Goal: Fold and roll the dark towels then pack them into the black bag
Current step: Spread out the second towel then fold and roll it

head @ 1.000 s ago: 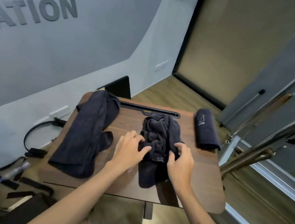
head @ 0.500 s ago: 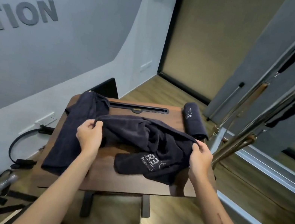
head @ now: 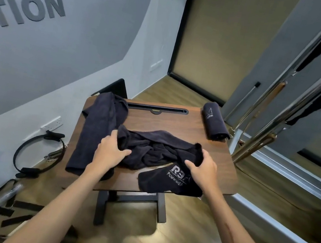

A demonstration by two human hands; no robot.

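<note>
Both hands hold the same dark towel [head: 155, 148] over the bench [head: 176, 124]. The left hand [head: 110, 152] has its grip closed on the towel's left end, fingers curled over a bunched edge and thumb pointing toward the middle. The right hand [head: 203, 167] has its grip closed on the right end, fingers wrapped over a raised fold and thumb tucked under the cloth. Between the two grips the towel runs in a crumpled, twisted band resting on the wood. Below the right grip a flap hangs toward the near edge of the bench and shows white lettering, partly covered by the wrist.

Just left of the left grip, a second towel [head: 95, 131] lies loosely in a long strip from the far left corner down to the near left edge, its lower end beside the left forearm. Well beyond the right grip, at the far right corner, a rolled towel [head: 215, 120] lies with a pale logo on top. A dark slot [head: 157, 108] runs along the far edge of the bench.

Left of the bench, on the floor by the wall, lie a black ring [head: 38, 153] and some dark straps [head: 3, 207].
</note>
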